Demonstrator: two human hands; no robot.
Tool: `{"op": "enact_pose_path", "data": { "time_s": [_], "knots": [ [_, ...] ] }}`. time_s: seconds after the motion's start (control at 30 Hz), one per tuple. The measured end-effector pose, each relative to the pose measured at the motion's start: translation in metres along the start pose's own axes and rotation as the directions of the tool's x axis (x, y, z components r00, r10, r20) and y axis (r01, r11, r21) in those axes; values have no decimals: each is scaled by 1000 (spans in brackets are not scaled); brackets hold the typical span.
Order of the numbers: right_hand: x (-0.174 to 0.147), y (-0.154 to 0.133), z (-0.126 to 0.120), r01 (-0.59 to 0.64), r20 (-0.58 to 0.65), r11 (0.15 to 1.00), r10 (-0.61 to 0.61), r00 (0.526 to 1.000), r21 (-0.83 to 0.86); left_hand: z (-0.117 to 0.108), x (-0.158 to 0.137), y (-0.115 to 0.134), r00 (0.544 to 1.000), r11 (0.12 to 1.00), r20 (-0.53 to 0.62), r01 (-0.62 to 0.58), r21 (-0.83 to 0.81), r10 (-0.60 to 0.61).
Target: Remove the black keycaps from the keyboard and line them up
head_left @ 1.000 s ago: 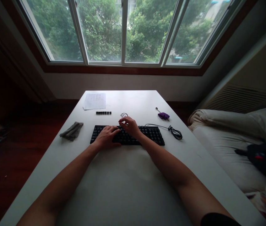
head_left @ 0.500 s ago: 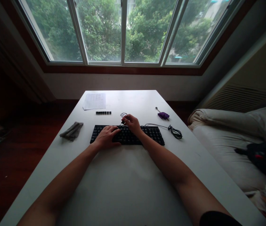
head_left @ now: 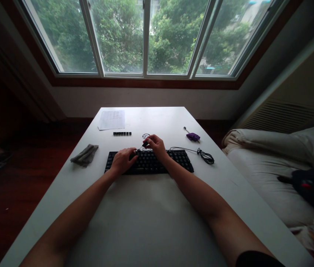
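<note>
A black keyboard (head_left: 148, 164) lies across the white table in front of me. My left hand (head_left: 122, 160) rests over its left part, fingers stretched toward the far edge and the thumb apart on the keys. Above the keyboard's far edge, my right hand (head_left: 156, 145) is closed in a pinch on a small dark tool with thin wires, which looks like a wire keycap puller (head_left: 145, 143). A thin wire loop (head_left: 145, 135) shows just beyond the fingers. The puller's lower end is too small to make out clearly.
A row of several black keycaps (head_left: 122, 133) sits beyond the keyboard, near a printed paper sheet (head_left: 112, 119). A grey cloth (head_left: 85, 155) is on the left. To the right are a purple-wrapped item with a stick (head_left: 193, 137) and the coiled keyboard cable (head_left: 207, 157).
The keyboard has shifted slightly toward me and turned a little. My left hand has slid left on it. My right hand has barely moved, still pinching the wire tool.
</note>
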State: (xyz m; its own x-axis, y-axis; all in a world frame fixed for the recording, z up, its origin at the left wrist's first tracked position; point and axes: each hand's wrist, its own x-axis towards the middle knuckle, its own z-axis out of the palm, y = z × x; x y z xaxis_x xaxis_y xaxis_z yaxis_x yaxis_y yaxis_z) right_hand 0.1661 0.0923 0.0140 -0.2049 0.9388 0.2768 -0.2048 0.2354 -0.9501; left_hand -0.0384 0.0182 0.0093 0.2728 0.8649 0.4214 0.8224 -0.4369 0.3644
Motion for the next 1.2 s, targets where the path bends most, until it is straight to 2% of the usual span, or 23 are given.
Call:
{"op": "enact_pose_path", "data": {
  "time_s": [0.13,0.77,0.93,1.2],
  "knots": [
    [-5,-5,9,17,43,1000,-17,999,-2,-2,2,-2,998,998,-44,32,-47,-34],
    [-15,-2,25,37,115,999,-35,993,-11,-5,3,0,1000,999,10,-19,-47,19],
    [-14,3,24,44,102,999,-43,994,-6,-4,4,-5,1000,991,8,-8,-131,9],
    [-11,6,19,71,43,997,-71,997,3,-6,7,-12,997,961,-4,74,-266,-78]
  ]
}}
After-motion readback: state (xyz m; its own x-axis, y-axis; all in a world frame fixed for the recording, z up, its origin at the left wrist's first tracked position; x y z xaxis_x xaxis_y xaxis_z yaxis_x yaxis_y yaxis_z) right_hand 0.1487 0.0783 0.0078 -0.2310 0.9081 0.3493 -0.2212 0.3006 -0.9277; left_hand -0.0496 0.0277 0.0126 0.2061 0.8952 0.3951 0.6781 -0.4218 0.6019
